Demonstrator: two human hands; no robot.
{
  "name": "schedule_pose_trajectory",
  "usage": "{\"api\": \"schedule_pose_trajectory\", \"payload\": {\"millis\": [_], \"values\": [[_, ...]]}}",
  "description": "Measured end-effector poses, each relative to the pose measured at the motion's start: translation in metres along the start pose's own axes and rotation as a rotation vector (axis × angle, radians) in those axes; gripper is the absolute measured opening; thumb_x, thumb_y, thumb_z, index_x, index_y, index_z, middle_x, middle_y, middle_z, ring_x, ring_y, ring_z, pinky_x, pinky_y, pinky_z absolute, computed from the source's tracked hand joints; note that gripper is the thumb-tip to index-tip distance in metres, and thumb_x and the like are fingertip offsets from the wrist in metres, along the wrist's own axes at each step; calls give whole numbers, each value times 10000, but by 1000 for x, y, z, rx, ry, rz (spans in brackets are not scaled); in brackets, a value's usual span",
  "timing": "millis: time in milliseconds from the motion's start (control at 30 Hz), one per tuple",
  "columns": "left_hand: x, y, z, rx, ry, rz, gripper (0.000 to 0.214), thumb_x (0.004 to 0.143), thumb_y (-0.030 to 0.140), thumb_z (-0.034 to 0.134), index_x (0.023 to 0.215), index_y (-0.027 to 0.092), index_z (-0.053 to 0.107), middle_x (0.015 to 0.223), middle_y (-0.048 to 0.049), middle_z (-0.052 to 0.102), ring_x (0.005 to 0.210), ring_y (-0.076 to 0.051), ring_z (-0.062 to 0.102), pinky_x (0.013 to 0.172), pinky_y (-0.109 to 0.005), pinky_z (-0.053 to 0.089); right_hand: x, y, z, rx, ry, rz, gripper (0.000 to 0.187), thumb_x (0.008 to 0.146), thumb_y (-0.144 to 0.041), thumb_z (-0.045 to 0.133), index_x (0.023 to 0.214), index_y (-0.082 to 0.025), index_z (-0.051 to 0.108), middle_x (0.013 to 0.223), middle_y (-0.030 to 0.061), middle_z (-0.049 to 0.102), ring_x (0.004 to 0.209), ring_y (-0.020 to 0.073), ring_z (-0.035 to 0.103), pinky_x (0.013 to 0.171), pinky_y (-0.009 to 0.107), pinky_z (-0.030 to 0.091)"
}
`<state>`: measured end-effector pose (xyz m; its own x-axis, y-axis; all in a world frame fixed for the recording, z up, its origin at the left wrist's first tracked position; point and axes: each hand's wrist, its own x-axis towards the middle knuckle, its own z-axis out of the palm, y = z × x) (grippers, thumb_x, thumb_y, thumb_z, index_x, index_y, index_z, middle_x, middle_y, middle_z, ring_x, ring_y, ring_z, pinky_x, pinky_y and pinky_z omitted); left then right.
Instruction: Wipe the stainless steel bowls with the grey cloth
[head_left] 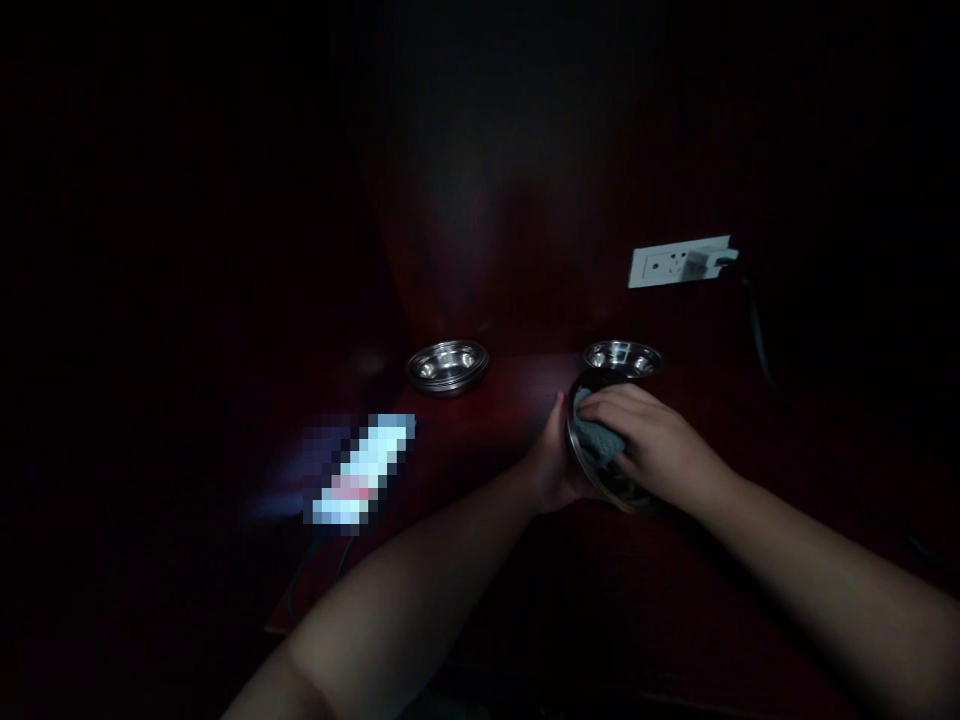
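My left hand (556, 465) grips a shiny metal bowl (576, 445) from its outer side, and the bowl is tilted up on edge. Inside it, my right hand (649, 430) presses a grey-green cloth (598, 438) against the surface. The bowl's far side is partly hidden behind my right hand and wrist. Just beyond stands another metal bowl (622, 358), upright on the dark red table. A small stack of similar metal bowls (448, 366) sits further left.
A lit phone-like screen (364, 475), blurred out, is at the left with a thin cable below it. On the back wall is a white socket plate (652, 265) with a plug (712, 262) and a hanging cord (759, 335). The surroundings are very dark.
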<state>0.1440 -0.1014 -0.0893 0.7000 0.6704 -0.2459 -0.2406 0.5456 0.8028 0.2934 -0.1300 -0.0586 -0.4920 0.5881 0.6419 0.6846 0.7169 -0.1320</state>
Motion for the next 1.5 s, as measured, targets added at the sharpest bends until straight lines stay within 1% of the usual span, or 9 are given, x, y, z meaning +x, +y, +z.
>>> {"api": "schedule_pose_trajectory", "payload": {"millis": [200,367,533,667,833,1000,1200,1333,1500], "values": [[-2,3,-1,-52,-35,15,907,803,819,153,1312,170,530,1301,-177,591,1177,-371,552,967,-596,395,1,4,-1,-218,-52,90,416,671,-7,518,1016,-180,672,1108,85,705,993,287,556,858,439,458],[-3,5,-1,-89,-15,9,895,819,801,127,1325,178,523,1354,-172,554,1211,-364,527,994,-602,365,1,5,-2,-294,-111,158,375,658,-1,515,926,-191,694,1057,72,725,911,279,562,797,413,458],[-2,5,-3,-90,-45,10,915,808,810,122,1328,173,524,1350,-187,551,1213,-377,521,978,-616,372,0,7,-5,-228,-189,217,359,658,5,502,891,-201,682,1006,58,725,901,243,620,812,364,487],[0,4,-4,-64,-44,4,930,802,817,120,1331,167,523,1320,-194,572,1182,-375,546,988,-625,357,-1,7,-10,-157,-267,290,263,680,-52,535,858,-206,653,1014,63,705,921,246,658,795,355,507],[0,3,-4,-66,-36,4,906,818,802,122,1328,172,528,1304,-185,587,1138,-351,575,993,-608,358,-2,4,-13,-69,-328,233,280,688,-84,558,932,-188,645,1030,84,678,955,255,652,843,378,508],[2,2,-6,-76,-55,11,906,808,816,152,1320,174,536,1277,-176,606,1083,-332,599,960,-593,397,-3,3,-12,8,-298,134,284,664,-51,542,898,-191,623,954,69,657,906,230,631,836,370,500],[3,3,-4,-37,-34,-4,900,833,787,109,1316,153,527,1182,-180,651,1041,-333,622,926,-587,430,1,-9,-5,96,-159,41,310,652,-15,498,875,-203,600,919,57,634,875,216,608,794,357,494],[2,4,4,-10,53,-50,907,837,780,78,1272,138,548,1140,-168,667,1078,-332,612,974,-589,403,3,-9,-1,68,-92,72,356,685,-16,480,959,-204,608,1063,72,645,981,232,613,854,368,491],[0,5,12,-28,124,-31,855,865,746,103,1276,145,551,1140,-155,675,1083,-318,614,993,-574,400,3,5,0,-105,-67,189,418,681,-29,501,1039,-196,634,1173,92,645,1030,258,634,864,368,511]]}}
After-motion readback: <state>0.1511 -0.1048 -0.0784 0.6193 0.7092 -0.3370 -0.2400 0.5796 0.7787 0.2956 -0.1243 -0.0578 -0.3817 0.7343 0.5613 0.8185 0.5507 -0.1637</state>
